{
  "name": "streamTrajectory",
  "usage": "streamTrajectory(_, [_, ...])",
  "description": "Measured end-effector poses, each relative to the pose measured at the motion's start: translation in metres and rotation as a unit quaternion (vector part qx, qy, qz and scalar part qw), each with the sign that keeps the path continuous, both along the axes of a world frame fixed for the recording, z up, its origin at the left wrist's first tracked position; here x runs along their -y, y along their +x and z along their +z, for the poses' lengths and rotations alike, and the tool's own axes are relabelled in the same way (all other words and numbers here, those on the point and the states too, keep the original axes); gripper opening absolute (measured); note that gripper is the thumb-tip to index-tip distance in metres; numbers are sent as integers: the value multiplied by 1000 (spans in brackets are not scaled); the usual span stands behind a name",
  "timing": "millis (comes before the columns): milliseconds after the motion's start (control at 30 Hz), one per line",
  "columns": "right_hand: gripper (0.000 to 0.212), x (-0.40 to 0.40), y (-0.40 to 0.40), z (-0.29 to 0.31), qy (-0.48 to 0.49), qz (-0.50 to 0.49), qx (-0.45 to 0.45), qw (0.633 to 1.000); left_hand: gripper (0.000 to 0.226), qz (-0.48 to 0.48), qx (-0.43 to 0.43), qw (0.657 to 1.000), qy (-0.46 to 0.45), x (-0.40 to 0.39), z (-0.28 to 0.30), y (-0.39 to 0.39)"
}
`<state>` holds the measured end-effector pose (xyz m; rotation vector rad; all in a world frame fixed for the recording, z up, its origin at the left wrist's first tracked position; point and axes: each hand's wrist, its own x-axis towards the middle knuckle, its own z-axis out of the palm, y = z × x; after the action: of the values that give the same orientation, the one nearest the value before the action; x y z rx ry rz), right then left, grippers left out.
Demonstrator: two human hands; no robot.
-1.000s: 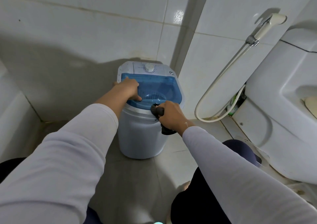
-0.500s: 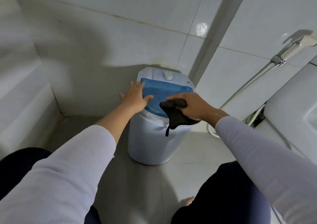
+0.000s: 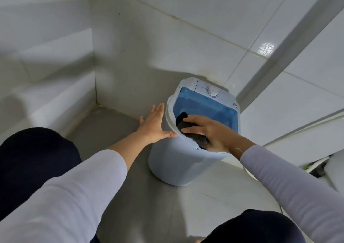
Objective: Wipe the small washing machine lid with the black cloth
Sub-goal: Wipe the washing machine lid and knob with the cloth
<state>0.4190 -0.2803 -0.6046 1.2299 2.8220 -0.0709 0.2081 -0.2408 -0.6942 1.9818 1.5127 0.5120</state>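
A small white washing machine [image 3: 175, 161] stands on the grey floor against the tiled wall. Its translucent blue lid [image 3: 206, 106] is closed, with a white control panel and dial [image 3: 212, 92] behind it. My right hand [image 3: 210, 133] lies flat on the near part of the lid and presses the black cloth [image 3: 184, 123] onto it; part of the cloth is hidden under the palm. My left hand [image 3: 154, 124] is flat, fingers apart, against the left side of the machine's rim, holding nothing.
Tiled walls meet in a corner [image 3: 95, 101] left of the machine. A white toilet base and a hose [image 3: 316, 165] sit at the right edge. My dark-trousered knees [image 3: 35, 161] are low on both sides, with grey floor [image 3: 130, 196] between them.
The view has swung left and down. My right hand has laid the hanging cloth flat on the lid. My left hand has slid off the lid's corner to the machine's left side.
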Motion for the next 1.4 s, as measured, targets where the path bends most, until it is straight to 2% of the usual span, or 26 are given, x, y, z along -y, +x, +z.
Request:
streamTrajectory(133, [61, -3, 11, -6, -7, 6, 29, 1000, 123, -14, -4, 1000, -2, -5, 1, -1])
streamTrajectory(267, [58, -8, 11, -3, -75, 1, 35, 997, 123, -33, -12, 999, 0, -9, 2, -2])
streamTrajectory(367, [43, -12, 4, -1, -81, 7, 40, 996, 123, -50, -17, 999, 6, -13, 0, -1])
streamTrajectory(467, [48, -17, 1, -2, -82, 10, 23, 996, 122, -57, -17, 998, 7, -14, -4, -1])
streamTrajectory(800, [42, -32, -27, 1, -47, 14, -27, 998, 118, -61, -9, 998, 5, -10, -3, -2])
streamTrajectory(1067, [42, -54, -57, 5, 7, -9, 9, 1000, 108, -72, 3, 997, 16, -11, -2, -3])
streamTrajectory(1200, [49, -71, -66, 6, 22, -27, 43, 998, 111, -75, -9, 997, -3, -12, 0, -5])
streamTrajectory(1267, [46, -79, -68, 11, 41, -35, 59, 997, 114, -75, -11, 997, -20, -14, 4, -8])
streamTrajectory(1400, [40, -98, -61, 35, 75, -91, 21, 993, 112, -51, -12, 997, -53, -23, 18, -19])
